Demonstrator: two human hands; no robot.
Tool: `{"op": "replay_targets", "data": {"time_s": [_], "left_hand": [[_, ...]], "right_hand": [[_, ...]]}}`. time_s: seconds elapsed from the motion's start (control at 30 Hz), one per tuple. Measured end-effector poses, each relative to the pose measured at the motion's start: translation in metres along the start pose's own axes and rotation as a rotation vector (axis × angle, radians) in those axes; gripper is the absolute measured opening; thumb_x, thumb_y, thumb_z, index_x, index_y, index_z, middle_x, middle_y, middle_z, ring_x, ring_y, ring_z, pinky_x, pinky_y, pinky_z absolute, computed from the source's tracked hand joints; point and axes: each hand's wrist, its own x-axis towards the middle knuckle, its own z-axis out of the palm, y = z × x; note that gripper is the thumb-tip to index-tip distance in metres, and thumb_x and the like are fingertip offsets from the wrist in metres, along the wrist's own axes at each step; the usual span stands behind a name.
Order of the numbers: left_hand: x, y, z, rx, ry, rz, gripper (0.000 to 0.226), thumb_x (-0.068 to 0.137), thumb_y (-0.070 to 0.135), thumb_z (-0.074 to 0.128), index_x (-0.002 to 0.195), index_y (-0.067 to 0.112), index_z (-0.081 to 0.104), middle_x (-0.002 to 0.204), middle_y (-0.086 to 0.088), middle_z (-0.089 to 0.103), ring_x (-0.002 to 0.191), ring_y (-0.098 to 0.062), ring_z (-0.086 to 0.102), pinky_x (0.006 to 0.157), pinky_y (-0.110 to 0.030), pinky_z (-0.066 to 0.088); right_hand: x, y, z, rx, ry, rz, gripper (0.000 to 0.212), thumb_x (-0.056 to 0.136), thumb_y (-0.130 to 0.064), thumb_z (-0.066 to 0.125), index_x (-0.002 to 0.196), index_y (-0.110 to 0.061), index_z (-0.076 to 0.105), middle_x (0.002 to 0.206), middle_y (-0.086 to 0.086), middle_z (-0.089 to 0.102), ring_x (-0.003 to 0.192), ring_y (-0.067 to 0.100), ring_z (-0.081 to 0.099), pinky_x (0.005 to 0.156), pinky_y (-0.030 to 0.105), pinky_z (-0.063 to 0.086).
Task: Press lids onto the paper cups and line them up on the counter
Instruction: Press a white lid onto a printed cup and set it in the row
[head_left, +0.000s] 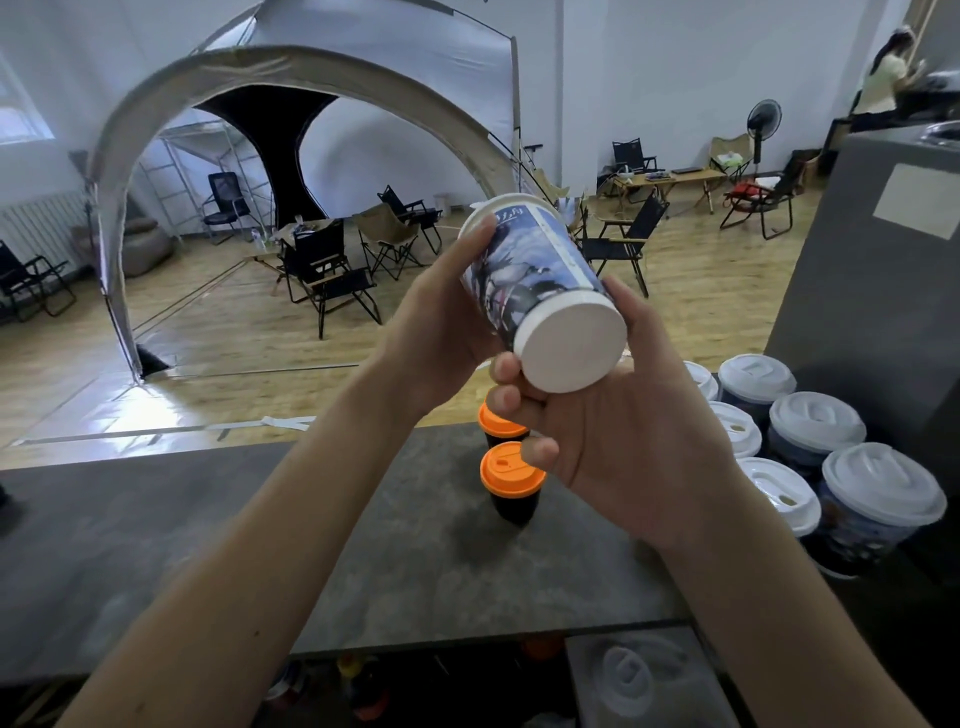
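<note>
Both hands raised over counter (208, 519): my left hand (447, 317) wraps paper cup (540, 280) near its rim, my right hand (623, 431) curls fingers around its base. Cup tilted, bottom facing me, above two orange-lidded cups (511, 473). White-lidded cups (815, 421) grouped at right.

Beyond the left hand (441, 322) stands a large arched tent (291, 67) with black folding chairs (332, 273); a standing fan (763, 120) is beyond the right hand (628, 441).
</note>
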Motion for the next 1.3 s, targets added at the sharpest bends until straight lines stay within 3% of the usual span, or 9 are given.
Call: {"op": "replay_targets", "data": {"time_s": [0.2, 0.4, 0.6, 0.77, 0.83, 1.0, 1.13, 1.23, 1.3], "left_hand": [[0.000, -0.007, 0.001, 0.028, 0.040, -0.023, 0.056, 0.106, 0.050, 0.038, 0.127, 0.003, 0.061, 0.098, -0.009, 0.076, 0.084, -0.018, 0.074, 0.073, -0.025, 0.058], [0.004, -0.012, -0.011, 0.390, 0.349, 0.237, 0.043, 0.088, 0.044, 0.075, 0.123, 0.023, 0.061, 0.120, -0.012, 0.071, 0.104, -0.027, 0.074, 0.077, -0.041, 0.062], [-0.003, -0.047, -0.012, 0.086, 0.358, 0.144, 0.061, 0.088, 0.045, 0.072, 0.138, 0.015, 0.056, 0.122, -0.015, 0.072, 0.108, -0.034, 0.072, 0.079, -0.040, 0.060], [-0.014, -0.078, -0.024, -0.201, 0.277, -0.045, 0.057, 0.097, 0.053, 0.055, 0.136, 0.013, 0.063, 0.137, -0.016, 0.063, 0.116, -0.030, 0.064, 0.101, -0.047, 0.051], [-0.022, -0.095, -0.027, -0.210, 0.190, -0.140, 0.067, 0.095, 0.064, 0.049, 0.140, 0.017, 0.060, 0.145, -0.015, 0.057, 0.124, -0.034, 0.059, 0.104, -0.050, 0.048], [-0.035, -0.143, -0.021, -0.561, 0.126, -0.212, 0.085, 0.099, 0.076, 0.015, 0.151, 0.017, 0.047, 0.144, -0.017, 0.059, 0.126, -0.035, 0.062, 0.100, -0.054, 0.052], [-0.039, -0.158, -0.021, -0.909, 0.285, -0.147, 0.075, 0.104, 0.063, 0.027, 0.132, 0.006, 0.065, 0.130, -0.024, 0.066, 0.108, -0.042, 0.071, 0.079, -0.051, 0.061], [-0.040, -0.170, -0.018, -0.891, 0.320, -0.089, 0.051, 0.111, 0.038, 0.034, 0.113, 0.010, 0.077, 0.121, -0.007, 0.074, 0.103, -0.023, 0.075, 0.077, -0.035, 0.063], [-0.038, -0.176, -0.020, -0.924, 0.307, -0.127, 0.038, 0.109, 0.031, 0.041, 0.135, 0.013, 0.064, 0.135, -0.007, 0.067, 0.120, -0.023, 0.067, 0.091, -0.039, 0.060]], "right_hand": [[0.004, -0.001, 0.004, 0.032, -0.007, 0.024, 0.067, 0.098, -0.068, 0.032, 0.119, -0.012, 0.061, 0.091, 0.007, 0.070, 0.071, 0.015, 0.065, 0.044, 0.023, 0.048], [0.012, 0.013, -0.026, -0.453, 0.386, -0.211, 0.073, 0.082, -0.067, 0.059, 0.127, -0.010, 0.060, 0.084, 0.013, 0.072, 0.068, 0.024, 0.070, 0.056, 0.037, 0.058], [0.014, 0.027, -0.033, -0.633, 0.596, -0.410, 0.060, 0.079, -0.055, 0.081, 0.114, -0.016, 0.052, 0.074, 0.003, 0.065, 0.060, 0.018, 0.064, 0.061, 0.053, 0.061], [0.018, 0.040, -0.041, -1.281, 0.787, -0.960, 0.055, 0.075, -0.048, 0.083, 0.104, -0.016, 0.049, 0.089, -0.005, 0.059, 0.073, 0.002, 0.057, 0.067, 0.005, 0.043], [0.025, 0.041, -0.047, -1.330, 0.792, -1.028, 0.060, 0.075, -0.049, 0.084, 0.111, -0.012, 0.055, 0.106, 0.003, 0.053, 0.091, 0.009, 0.053, 0.079, 0.009, 0.043], [0.036, 0.044, -0.053, -1.150, 0.668, -0.928, 0.052, 0.078, -0.054, 0.078, 0.113, -0.025, 0.053, 0.102, -0.001, 0.067, 0.093, 0.016, 0.066, 0.077, 0.025, 0.052], [0.038, 0.055, -0.056, -1.178, 0.569, -0.605, 0.051, 0.079, -0.055, 0.079, 0.115, -0.024, 0.059, 0.101, -0.012, 0.068, 0.096, 0.000, 0.065, 0.077, 0.017, 0.049], [0.040, 0.060, -0.060, -1.216, 0.618, -0.607, 0.060, 0.076, -0.068, 0.074, 0.117, -0.027, 0.059, 0.105, -0.009, 0.067, 0.099, 0.007, 0.065, 0.080, 0.031, 0.057], [0.039, 0.061, -0.060, -1.234, 0.612, -0.574, 0.059, 0.074, -0.069, 0.075, 0.115, -0.030, 0.060, 0.104, -0.012, 0.068, 0.098, 0.006, 0.066, 0.081, 0.037, 0.057]]}}
